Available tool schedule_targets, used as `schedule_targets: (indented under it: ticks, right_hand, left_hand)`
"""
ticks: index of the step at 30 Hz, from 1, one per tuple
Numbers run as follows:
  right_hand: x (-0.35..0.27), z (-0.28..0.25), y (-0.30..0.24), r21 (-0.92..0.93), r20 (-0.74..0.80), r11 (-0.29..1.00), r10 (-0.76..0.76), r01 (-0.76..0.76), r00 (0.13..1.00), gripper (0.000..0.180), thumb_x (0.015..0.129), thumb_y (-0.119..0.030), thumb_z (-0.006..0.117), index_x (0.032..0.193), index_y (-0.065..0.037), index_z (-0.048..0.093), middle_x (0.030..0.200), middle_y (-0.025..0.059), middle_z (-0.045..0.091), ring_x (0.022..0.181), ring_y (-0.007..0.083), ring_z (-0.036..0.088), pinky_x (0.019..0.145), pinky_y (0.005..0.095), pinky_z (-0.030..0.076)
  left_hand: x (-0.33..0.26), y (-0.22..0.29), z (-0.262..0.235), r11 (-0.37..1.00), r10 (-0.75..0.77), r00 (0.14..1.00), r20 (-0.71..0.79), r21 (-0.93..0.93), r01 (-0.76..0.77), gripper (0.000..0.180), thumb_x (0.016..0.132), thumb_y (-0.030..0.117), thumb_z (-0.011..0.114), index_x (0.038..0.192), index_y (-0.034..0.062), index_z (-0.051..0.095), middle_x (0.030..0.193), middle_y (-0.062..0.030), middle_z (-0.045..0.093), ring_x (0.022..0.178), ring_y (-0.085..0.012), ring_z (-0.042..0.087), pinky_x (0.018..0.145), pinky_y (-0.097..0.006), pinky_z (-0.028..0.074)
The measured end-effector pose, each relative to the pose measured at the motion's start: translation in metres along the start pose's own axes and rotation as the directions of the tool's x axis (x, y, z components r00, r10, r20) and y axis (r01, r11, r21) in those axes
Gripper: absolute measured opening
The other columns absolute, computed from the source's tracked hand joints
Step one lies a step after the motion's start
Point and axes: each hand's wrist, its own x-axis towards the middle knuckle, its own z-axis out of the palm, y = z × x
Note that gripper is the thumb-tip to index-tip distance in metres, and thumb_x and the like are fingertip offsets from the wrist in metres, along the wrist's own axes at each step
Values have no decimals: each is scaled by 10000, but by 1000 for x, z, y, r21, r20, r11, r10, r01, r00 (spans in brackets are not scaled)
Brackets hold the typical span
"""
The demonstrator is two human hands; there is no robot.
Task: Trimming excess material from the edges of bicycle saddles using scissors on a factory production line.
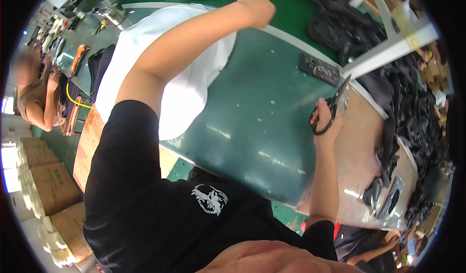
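My left hand (257, 8) reaches far across the dark green table (252, 122), fingers curled into a fist by the table's pale far edge. What it grips, if anything, is hidden. Under that forearm lies a white sheet (189, 79) spread over the table's left part. My right hand (326, 122) holds black scissors (333, 105) by the loops, blades pointing up and away, at the table's right side. It is at the near edge of a clear plastic film (364, 166) that lies over a brown surface.
A flat black keyed device (319, 68) lies on the table beyond the scissors. Heaps of black pieces (417, 118) fill the right and upper right. White frame bars (388, 50) cross there. Cardboard boxes (51, 185) stand at the left, where another person (36, 98) works.
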Motion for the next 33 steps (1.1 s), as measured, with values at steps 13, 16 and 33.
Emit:
schedule_targets:
  ticks: [13,16,33]
  right_hand:
    - [2,9,35,-164,-60,986,-41,31,997,189,983,-149,650,910,25,638,617,28,551,515,106,507,497,249,392]
    - [-3,8,38,-121,-107,992,-30,17,994,159,961,-128,702,890,-1,639,631,19,575,521,89,527,487,238,416]
    - [7,6,32,10,53,1000,-25,24,998,178,963,-168,777,892,-43,674,659,-48,581,563,31,501,508,227,367]
  left_hand:
    - [95,-243,164,718,-649,754,106,-241,652,729,919,205,631,1599,128,381,1617,-166,432,1485,-392,418,1204,-447,361]
    - [100,-229,154,741,-630,773,78,-237,628,639,925,227,626,1539,118,485,1612,-172,432,1515,-394,379,1223,-463,341]
    - [109,-207,147,758,-606,792,77,-247,604,628,900,267,626,1458,16,486,1486,-249,565,1378,-428,554,1158,-493,448]
